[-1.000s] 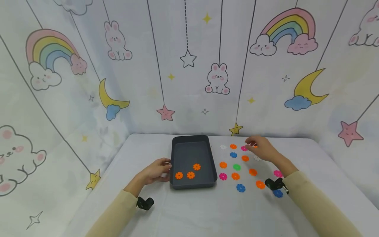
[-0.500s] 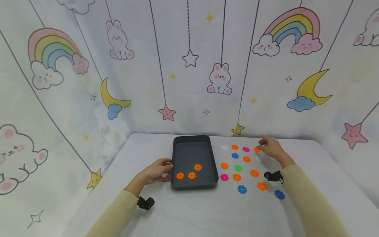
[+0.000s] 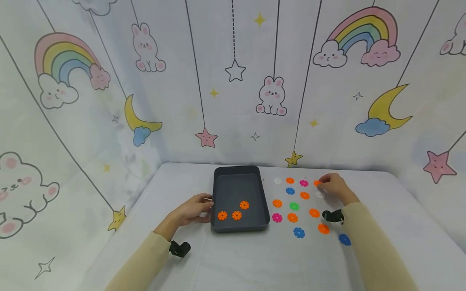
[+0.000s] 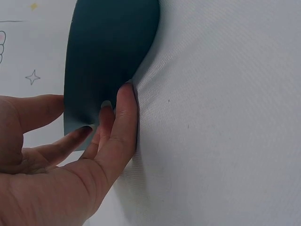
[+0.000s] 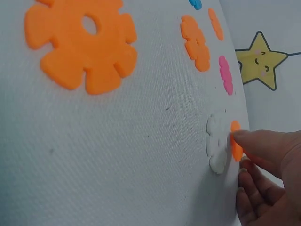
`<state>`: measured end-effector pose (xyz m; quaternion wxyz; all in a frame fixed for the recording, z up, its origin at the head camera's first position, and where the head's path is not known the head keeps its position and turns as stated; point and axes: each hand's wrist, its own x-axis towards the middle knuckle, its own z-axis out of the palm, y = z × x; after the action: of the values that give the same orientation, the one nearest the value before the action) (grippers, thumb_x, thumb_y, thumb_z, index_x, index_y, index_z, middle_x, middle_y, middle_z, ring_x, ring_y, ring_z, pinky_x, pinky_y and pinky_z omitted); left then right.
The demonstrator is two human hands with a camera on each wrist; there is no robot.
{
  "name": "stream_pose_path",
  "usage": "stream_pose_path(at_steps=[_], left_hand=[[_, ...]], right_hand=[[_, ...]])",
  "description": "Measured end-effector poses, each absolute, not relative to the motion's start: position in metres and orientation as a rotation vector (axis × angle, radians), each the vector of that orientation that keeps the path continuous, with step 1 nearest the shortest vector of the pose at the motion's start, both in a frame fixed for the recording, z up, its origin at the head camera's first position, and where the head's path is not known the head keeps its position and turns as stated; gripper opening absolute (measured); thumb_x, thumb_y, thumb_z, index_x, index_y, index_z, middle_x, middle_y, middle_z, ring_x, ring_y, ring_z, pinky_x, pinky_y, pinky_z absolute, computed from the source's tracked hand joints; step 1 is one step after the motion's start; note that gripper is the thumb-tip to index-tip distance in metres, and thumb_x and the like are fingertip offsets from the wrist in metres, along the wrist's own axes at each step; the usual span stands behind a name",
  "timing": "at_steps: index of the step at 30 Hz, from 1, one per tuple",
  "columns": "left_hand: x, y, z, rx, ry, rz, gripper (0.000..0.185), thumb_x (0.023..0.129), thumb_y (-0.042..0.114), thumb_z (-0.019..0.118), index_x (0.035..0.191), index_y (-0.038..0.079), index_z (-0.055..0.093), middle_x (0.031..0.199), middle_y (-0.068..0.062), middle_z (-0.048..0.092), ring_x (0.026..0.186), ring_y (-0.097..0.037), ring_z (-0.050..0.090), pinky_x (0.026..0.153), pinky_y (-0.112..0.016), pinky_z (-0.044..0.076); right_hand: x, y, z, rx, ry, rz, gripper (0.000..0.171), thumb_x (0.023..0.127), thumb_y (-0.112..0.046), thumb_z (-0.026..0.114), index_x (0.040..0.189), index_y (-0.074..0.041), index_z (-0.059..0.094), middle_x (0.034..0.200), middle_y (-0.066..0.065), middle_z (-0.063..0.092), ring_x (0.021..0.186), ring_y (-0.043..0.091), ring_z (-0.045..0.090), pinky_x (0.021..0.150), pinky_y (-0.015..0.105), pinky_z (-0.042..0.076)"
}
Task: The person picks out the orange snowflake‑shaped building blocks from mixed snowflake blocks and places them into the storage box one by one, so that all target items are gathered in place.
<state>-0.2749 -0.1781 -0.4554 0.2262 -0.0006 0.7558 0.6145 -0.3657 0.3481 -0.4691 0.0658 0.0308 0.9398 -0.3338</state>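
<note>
A dark grey rectangular tray (image 3: 240,227) holds three orange notched discs, one of them a disc (image 3: 244,205) a little apart from the others. My left hand (image 3: 192,210) rests against the tray's left side; in the left wrist view its fingertips (image 4: 126,94) touch the outer wall (image 4: 110,42). At the back right, my right hand (image 3: 336,186) pinches the edge of an orange notched disc (image 3: 317,183). From the right wrist, the thumb (image 5: 249,139) lies on that orange disc (image 5: 236,148), with the other fingers partly hidden behind. A white notched disc (image 5: 215,146) lies beside it.
Right of the tray lie several flat notched discs: orange (image 3: 292,218), pink (image 3: 277,218), blue (image 3: 299,233) and a green one (image 3: 294,206). A white cloth covers the table (image 3: 233,262). Behind it hangs a printed curtain (image 3: 240,105).
My right hand has moved right from above the pink disc, then lowered to the orange disc at the back. The left hand stays at the tray.
</note>
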Motion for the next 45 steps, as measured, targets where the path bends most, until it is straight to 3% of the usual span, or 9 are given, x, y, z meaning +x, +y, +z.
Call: stream_pose_path(at_steps=[14,22,35,41,45], left_hand=[[-0.276,-0.179,-0.458,-0.01,2.077,1.695,0.049,0.106,0.011,0.053,0.151,-0.002,0.039,0.146,-0.024,0.047,0.12,-0.036,0.057,0.087,-0.048,0.061],[-0.279,-0.179,-0.459,0.004,2.085,1.699,0.048,0.106,0.011,0.053,0.15,-0.003,0.04,0.145,-0.025,0.048,0.12,-0.035,0.057,0.086,-0.047,0.061],[-0.28,-0.178,-0.461,0.023,2.085,1.699,0.047,0.107,0.011,0.052,0.15,-0.003,0.04,0.144,-0.025,0.049,0.12,-0.035,0.058,0.086,-0.048,0.061],[-0.279,-0.178,-0.46,0.022,2.09,1.692,0.048,0.106,0.011,0.053,0.15,-0.003,0.04,0.145,-0.025,0.049,0.12,-0.035,0.059,0.086,-0.049,0.061],[-0.279,-0.178,-0.46,0.011,2.091,1.694,0.048,0.106,0.011,0.053,0.15,-0.003,0.04,0.144,-0.025,0.05,0.119,-0.035,0.059,0.086,-0.049,0.06]], right_hand=[[-0.36,0.351,-0.46,0.042,2.919,-1.062,0.034,0.098,-0.014,0.061,0.121,0.012,0.061,0.117,0.031,0.06,0.101,0.042,0.056,0.089,0.051,0.054],[-0.35,0.342,-0.444,-0.006,2.956,-1.115,0.032,0.103,-0.014,0.058,0.124,0.01,0.06,0.124,0.033,0.058,0.11,0.046,0.055,0.098,0.059,0.051],[-0.335,0.3,-0.419,-0.149,2.867,-1.24,0.031,0.103,-0.016,0.061,0.124,0.007,0.063,0.121,0.026,0.064,0.11,0.043,0.058,0.095,0.048,0.055],[-0.328,0.275,-0.415,-0.25,2.823,-1.29,0.029,0.102,-0.015,0.064,0.122,0.006,0.065,0.117,0.022,0.067,0.109,0.044,0.06,0.096,0.051,0.055],[-0.32,0.255,-0.411,-0.31,2.804,-1.316,0.025,0.101,-0.014,0.064,0.119,0.004,0.067,0.113,0.019,0.069,0.103,0.037,0.063,0.094,0.048,0.056]])
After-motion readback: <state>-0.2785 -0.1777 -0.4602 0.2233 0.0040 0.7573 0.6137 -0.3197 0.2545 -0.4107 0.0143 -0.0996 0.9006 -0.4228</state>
